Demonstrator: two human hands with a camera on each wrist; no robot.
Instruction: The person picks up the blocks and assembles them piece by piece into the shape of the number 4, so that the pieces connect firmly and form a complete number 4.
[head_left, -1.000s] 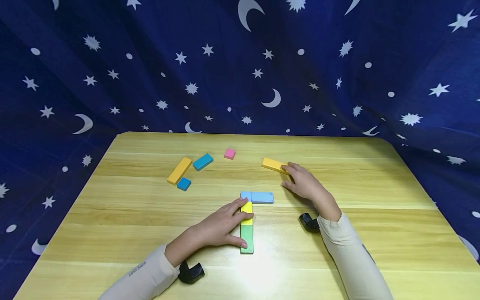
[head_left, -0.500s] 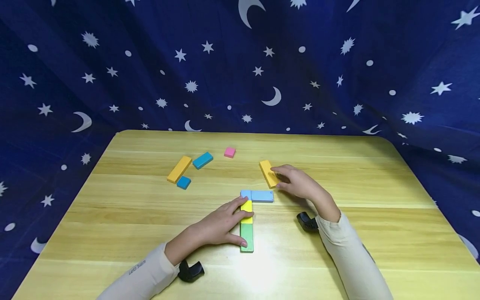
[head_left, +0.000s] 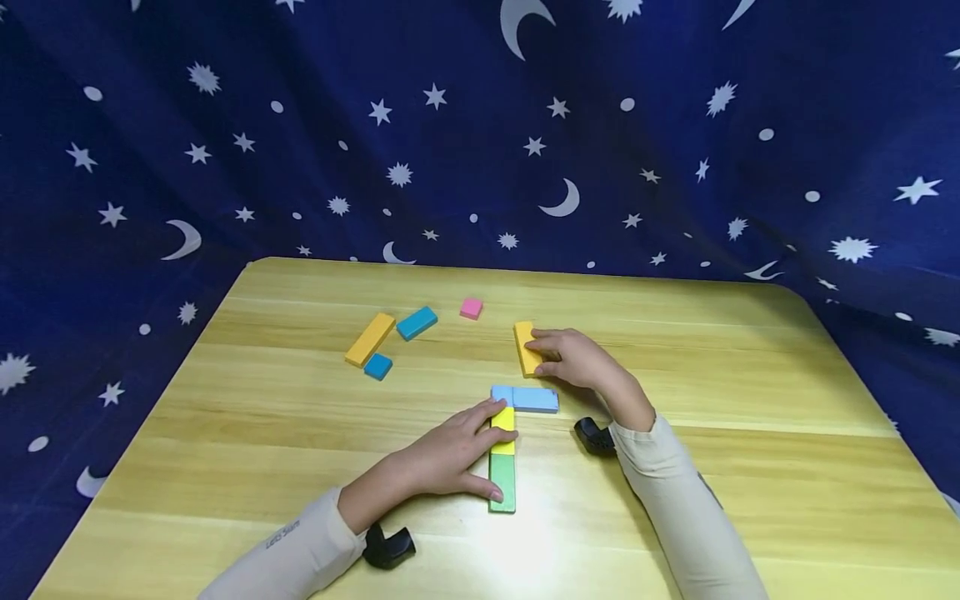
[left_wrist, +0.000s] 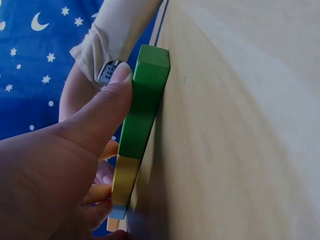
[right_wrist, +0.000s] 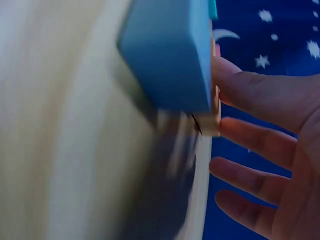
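Right grip (head_left: 574, 358): fingers and thumb spread, tips against the right side of the orange block (head_left: 526, 353).
Right forearm (head_left: 675, 492): angles far-left from the near right.
Left grip (head_left: 453, 454): fanned, thumb on the green block (head_left: 506, 475), fingertips at the yellow block (head_left: 504, 419).
Orange block: flat on the desk (head_left: 712, 367), just beyond the light-blue block (head_left: 537, 401).
Far left: second orange block (head_left: 370, 339), longer blue block (head_left: 417, 323), small blue block (head_left: 378, 367).
Far middle: pink block (head_left: 471, 308).

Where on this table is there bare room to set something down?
Two wide patches of table are bare: right of the right sleeve, and left of the leftmost orange block. The middle is crowded: left hand on the green block, right hand at the other orange block, light blue blocks between.
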